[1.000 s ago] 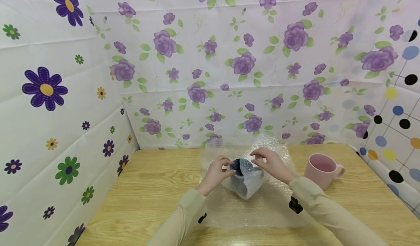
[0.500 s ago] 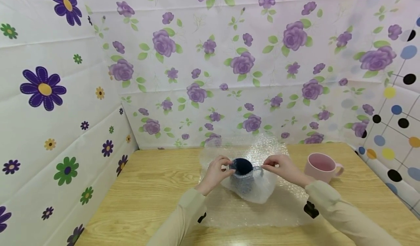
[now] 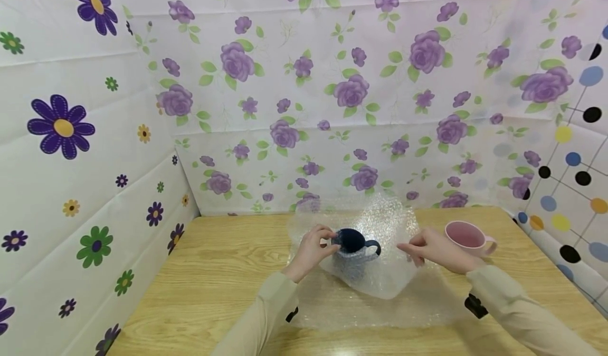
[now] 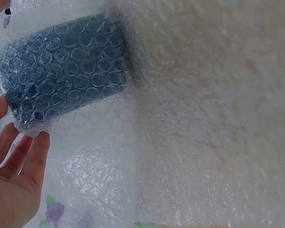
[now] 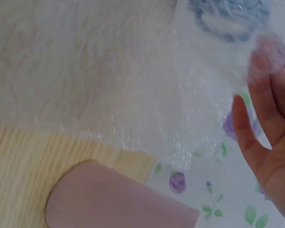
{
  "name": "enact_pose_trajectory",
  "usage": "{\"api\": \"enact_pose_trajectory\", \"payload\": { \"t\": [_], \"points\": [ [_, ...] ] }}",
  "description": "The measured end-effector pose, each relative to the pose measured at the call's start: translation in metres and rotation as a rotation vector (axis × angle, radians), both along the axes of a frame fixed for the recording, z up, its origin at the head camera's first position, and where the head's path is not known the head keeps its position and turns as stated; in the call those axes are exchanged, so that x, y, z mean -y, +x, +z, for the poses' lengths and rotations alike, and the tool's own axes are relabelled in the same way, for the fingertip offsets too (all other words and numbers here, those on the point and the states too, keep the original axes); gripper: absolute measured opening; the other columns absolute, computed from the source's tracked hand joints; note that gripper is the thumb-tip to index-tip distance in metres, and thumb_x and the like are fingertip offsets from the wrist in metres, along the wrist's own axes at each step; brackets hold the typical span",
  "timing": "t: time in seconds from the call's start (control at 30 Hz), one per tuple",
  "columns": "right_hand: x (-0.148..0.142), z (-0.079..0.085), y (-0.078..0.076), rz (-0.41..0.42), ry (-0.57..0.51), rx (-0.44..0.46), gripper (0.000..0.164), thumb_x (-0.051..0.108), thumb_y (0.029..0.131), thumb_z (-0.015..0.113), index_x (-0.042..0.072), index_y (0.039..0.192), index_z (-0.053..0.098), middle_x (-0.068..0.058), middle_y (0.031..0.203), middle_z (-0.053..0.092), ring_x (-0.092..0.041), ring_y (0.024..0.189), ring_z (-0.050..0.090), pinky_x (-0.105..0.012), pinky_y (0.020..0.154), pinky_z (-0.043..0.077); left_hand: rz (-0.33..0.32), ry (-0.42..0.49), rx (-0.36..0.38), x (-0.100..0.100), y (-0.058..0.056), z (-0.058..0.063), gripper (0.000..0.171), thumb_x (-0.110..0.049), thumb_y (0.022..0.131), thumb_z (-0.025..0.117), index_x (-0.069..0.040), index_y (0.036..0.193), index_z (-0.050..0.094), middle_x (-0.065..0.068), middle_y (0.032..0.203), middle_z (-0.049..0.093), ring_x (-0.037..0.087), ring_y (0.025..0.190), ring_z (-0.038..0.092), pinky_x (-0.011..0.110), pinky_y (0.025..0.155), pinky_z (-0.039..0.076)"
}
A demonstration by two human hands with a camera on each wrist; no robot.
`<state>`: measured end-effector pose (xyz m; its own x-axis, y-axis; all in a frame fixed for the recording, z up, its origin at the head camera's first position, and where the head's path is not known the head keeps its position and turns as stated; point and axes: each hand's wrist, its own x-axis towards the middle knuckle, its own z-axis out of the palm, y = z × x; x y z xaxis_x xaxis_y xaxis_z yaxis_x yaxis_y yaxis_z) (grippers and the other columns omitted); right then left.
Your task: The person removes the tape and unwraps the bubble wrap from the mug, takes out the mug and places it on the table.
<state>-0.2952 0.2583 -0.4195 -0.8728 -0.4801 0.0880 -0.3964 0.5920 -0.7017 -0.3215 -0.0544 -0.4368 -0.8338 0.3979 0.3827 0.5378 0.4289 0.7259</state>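
A dark blue mug (image 3: 352, 241) lies tilted in bubble wrap (image 3: 394, 279), its mouth and handle (image 3: 374, 247) bare. In the left wrist view its side (image 4: 69, 64) shows through the bubbles. My left hand (image 3: 311, 251) grips the mug at the left of its rim, fingertips (image 4: 40, 142) on the wrap around it. To the right of the handle, my right hand (image 3: 434, 250) pinches the edge of a loose flap with thumb and forefinger. In the right wrist view wrap partly covers its fingertips (image 5: 259, 64).
A pink mug (image 3: 463, 235) stands on the wooden table (image 3: 228, 271) just behind and right of my right hand, partly hidden by it. Patterned cloth walls (image 3: 313, 134) close off the back and sides.
My right hand has moved right, drawing the wrap flap off the blue mug, whose mouth and handle are now uncovered. The left hand has stayed at the rim.
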Motion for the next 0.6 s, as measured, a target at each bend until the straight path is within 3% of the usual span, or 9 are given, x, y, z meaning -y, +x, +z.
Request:
{"api": "enact_pose_trajectory", "payload": {
  "t": [0.2,0.33,0.6],
  "points": [
    [-0.006,0.005,0.004,0.087,0.042,0.058,0.041,0.035,0.091,0.053,0.011,0.060,0.064,-0.004,0.050,0.056,-0.015,0.045,0.052,-0.030,0.061,0.047,0.008,-0.016,-0.005,-0.001,-0.001,-0.001,0.022,-0.005,0.079,0.070,0.007,0.097,0.064,0.009,0.100,0.053,0.026,0.091,0.052,0.028,0.072,0.050],
    [-0.008,0.007,0.007,0.140,0.100,0.109,0.038,0.032,0.088,0.059,0.007,0.059,0.062,-0.001,0.050,0.053,-0.010,0.045,0.047,-0.026,0.052,0.044,0.009,-0.022,-0.001,-0.001,-0.001,-0.002,0.022,-0.005,0.079,0.070,0.006,0.097,0.064,0.009,0.101,0.053,0.025,0.091,0.052,0.028,0.072,0.050],
    [-0.013,0.004,0.009,0.218,0.171,0.214,0.019,0.026,0.077,0.071,0.009,0.080,0.066,0.001,0.070,0.061,-0.011,0.063,0.055,-0.026,0.056,0.046,0.004,-0.016,0.020,-0.001,-0.001,0.000,0.023,-0.006,0.080,0.069,0.007,0.099,0.063,0.008,0.102,0.053,0.026,0.093,0.052,0.029,0.073,0.050]
  ]
}}
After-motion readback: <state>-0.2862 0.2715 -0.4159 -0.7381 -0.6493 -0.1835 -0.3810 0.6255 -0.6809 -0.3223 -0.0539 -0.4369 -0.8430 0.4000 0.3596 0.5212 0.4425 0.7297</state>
